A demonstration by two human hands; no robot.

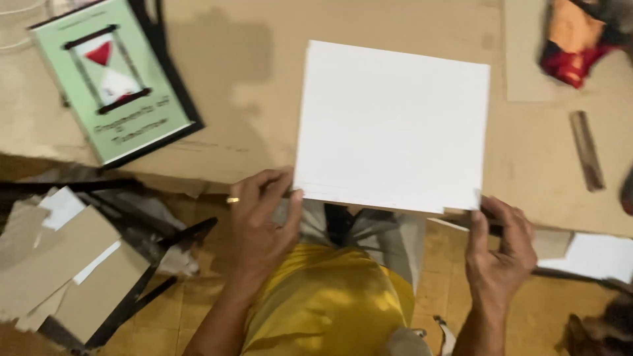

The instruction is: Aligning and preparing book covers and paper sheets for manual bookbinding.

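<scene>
Head view: your left hand (pixel 260 217) pinches the near left corner of a white sheet stack (pixel 392 125), and your right hand (pixel 498 247) pinches its near right corner, so the stack lies flat on the brown cardboard tabletop (pixel 250 66). Edges look squared, stack not yet moved on. Far left lies a green book (pixel 109 79); cardboard scraps (pixel 59 264) sit near left.

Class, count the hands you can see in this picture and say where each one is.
2. The left hand grips the near-left corner of the white sheet stack; the right hand grips its near-right corner.
</scene>
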